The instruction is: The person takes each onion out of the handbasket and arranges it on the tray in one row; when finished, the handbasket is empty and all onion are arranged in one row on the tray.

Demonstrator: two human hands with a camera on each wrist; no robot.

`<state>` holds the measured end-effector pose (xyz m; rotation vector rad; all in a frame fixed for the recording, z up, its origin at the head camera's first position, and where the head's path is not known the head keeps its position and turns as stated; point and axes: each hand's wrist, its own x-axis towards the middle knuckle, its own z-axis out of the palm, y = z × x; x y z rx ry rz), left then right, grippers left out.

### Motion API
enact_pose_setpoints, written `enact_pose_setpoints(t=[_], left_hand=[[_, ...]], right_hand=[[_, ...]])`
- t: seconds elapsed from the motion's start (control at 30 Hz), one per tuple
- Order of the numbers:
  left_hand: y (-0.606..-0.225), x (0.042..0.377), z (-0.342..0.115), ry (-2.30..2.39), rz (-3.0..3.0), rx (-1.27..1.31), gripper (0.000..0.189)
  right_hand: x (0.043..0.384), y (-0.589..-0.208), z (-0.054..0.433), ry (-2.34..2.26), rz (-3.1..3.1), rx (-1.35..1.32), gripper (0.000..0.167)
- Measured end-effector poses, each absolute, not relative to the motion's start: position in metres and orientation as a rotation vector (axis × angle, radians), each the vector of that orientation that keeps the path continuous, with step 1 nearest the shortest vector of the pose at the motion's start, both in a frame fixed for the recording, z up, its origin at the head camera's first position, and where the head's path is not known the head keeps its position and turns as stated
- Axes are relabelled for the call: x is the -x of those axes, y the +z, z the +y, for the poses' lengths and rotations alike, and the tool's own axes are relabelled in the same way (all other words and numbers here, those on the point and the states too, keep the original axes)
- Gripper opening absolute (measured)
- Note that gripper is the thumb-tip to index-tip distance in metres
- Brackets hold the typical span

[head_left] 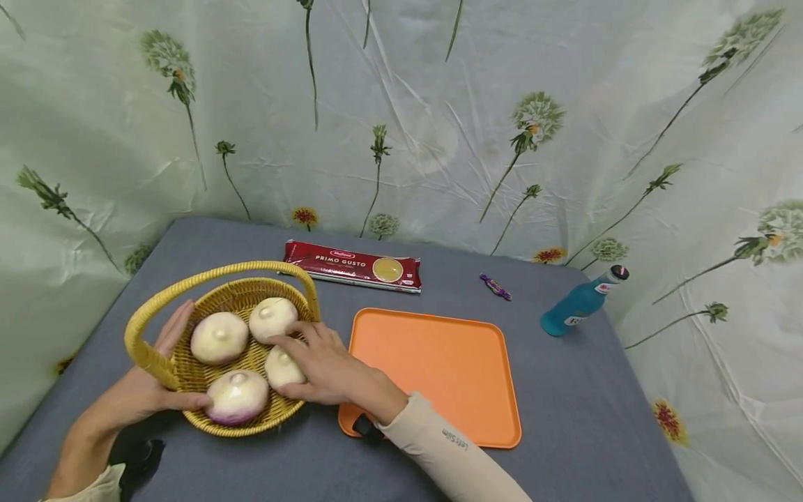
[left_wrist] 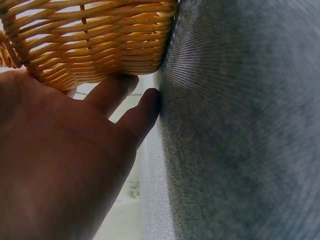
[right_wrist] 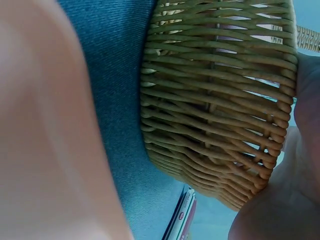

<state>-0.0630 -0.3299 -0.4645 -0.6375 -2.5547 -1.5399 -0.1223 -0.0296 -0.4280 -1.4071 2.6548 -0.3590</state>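
A yellow wicker basket [head_left: 272,422] with an arched handle stands at the left of the table, holding several white-and-purple turnips [head_left: 219,337]. My left hand [head_left: 141,387] holds the basket's left side, its thumb over the rim beside the front turnip [head_left: 238,396]. The left wrist view shows two of its fingers [left_wrist: 137,117] along the outside of the weave. Reaching over the basket's right rim, my right hand [head_left: 326,366] grips the right turnip [head_left: 282,368] between thumb and fingers. That hand's fingertips also lie near the back turnip [head_left: 272,317]. In the right wrist view the basket wall [right_wrist: 215,100] hides the grasp.
Right of the basket lies an orange tray [head_left: 439,376], partly under my right forearm. A red pasta packet [head_left: 351,266] lies behind. A purple wrapped candy [head_left: 495,286] and a blue bottle [head_left: 580,303] are farther right. A floral curtain [head_left: 439,125] hangs behind the table.
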Motion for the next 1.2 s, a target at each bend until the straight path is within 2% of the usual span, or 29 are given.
enact_pose_setpoints(t=[1.2], left_hand=[[-0.4689,0.0638,-0.3313,-1.544,-2.558,0.626,0.148]], right_hand=[[0.1193,-0.4242,-0.0362,-0.224,2.681,1.328,0.071]])
